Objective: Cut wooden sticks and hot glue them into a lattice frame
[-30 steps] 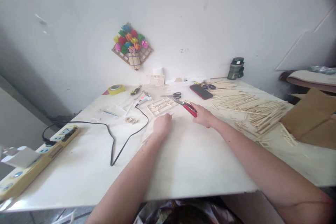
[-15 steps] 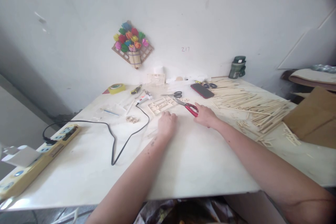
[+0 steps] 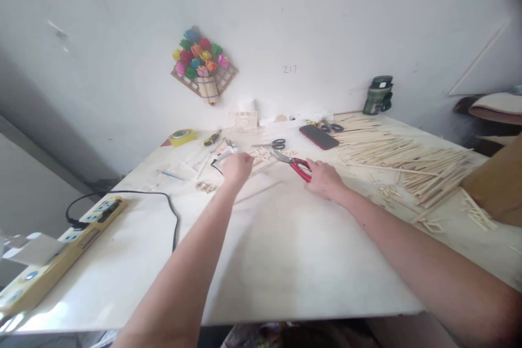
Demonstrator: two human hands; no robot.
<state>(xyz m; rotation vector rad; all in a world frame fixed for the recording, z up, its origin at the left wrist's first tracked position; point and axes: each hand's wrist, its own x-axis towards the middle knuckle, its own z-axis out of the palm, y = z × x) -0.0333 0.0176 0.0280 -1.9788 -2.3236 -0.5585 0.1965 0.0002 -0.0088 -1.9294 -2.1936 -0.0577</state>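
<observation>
My right hand (image 3: 326, 178) is closed around red-handled snips (image 3: 302, 169), which lie low over the table with the metal blades toward the far left. Further left, my left hand (image 3: 237, 169) has its fingers curled together at a lattice of pale wooden sticks (image 3: 261, 156). Whatever those fingers pinch, if anything, is hidden. Just beyond the left hand lies a white glue gun (image 3: 225, 151), partly covered by it. Black-handled scissors (image 3: 278, 144) rest behind the snips. One thin stick (image 3: 261, 191) lies on the table between my hands.
Many loose wooden sticks (image 3: 399, 155) spread over the right side, near a phone (image 3: 319, 136) and a green bottle (image 3: 378, 95). At left are a power strip (image 3: 87, 228), a black cord (image 3: 176, 215) and yellow tape (image 3: 182, 137). Small wood pieces (image 3: 205, 187) lie left of centre.
My left hand has moved left and slightly away from me, now covering part of the lattice and glue gun cord. My right hand keeps hold of the snips. The view has shifted slightly.
</observation>
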